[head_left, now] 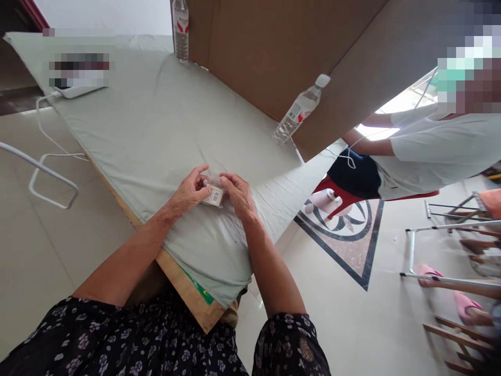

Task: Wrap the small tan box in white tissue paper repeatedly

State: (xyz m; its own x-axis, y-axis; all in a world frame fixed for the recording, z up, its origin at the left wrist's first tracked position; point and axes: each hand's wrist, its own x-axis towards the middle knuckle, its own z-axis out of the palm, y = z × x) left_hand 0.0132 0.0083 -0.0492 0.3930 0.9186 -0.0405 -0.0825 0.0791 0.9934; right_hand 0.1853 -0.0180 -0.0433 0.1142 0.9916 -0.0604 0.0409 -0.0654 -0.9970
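Observation:
A small pale packet (214,195) in clear plastic wrap, with a printed label on its face, lies between my hands over the cloth-covered table (164,120). My left hand (191,187) grips its left side, thumb pressed on the label and forefinger stretched past the top. On the other side, my right hand (237,193) has thumb and fingers drawn together at the loose plastic along the packet's upper right edge. The tips of some fingers on both hands are hidden behind the packet and the wrap.
Large brown cardboard panels (250,47) stand at the back, with one water bottle (299,109) leaning near them and another bottle (181,31) upright. A white device (84,89) with a cable sits far left. At right, a person in a white shirt (434,151) sits on a red stool (344,201).

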